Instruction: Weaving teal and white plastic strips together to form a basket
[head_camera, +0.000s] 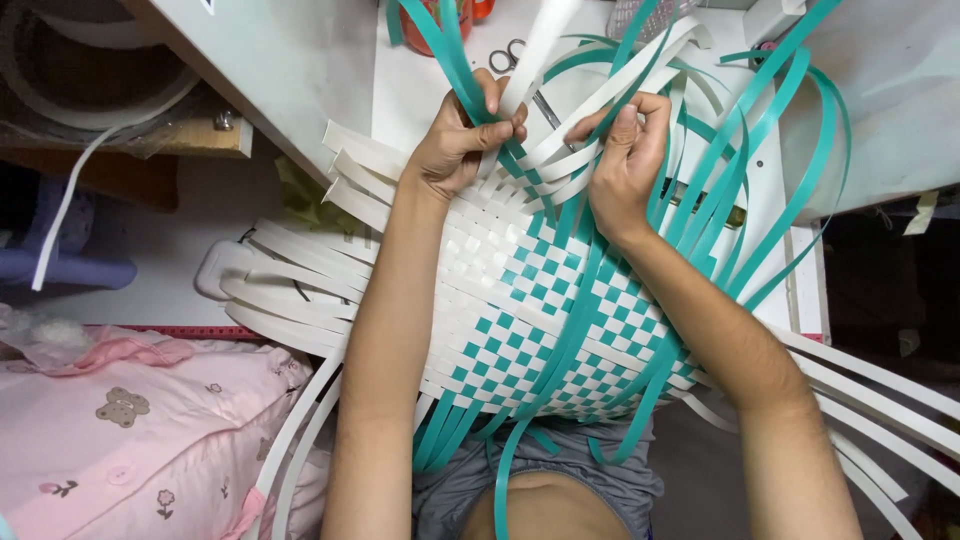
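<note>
A half-woven mat of white and teal plastic strips lies across my lap and the edge of a white table. My left hand pinches a teal strip and a white strip together at the far edge of the weave. My right hand grips white strips beside it, fingers curled over a teal strip. Loose teal strips arc up to the right. Loose white strip ends fan out to the left and lower right.
Scissors lie on the table beyond my hands, next to a red container. A pink cloth with small prints is at the lower left. A roll of white strip sits under a shelf at the upper left.
</note>
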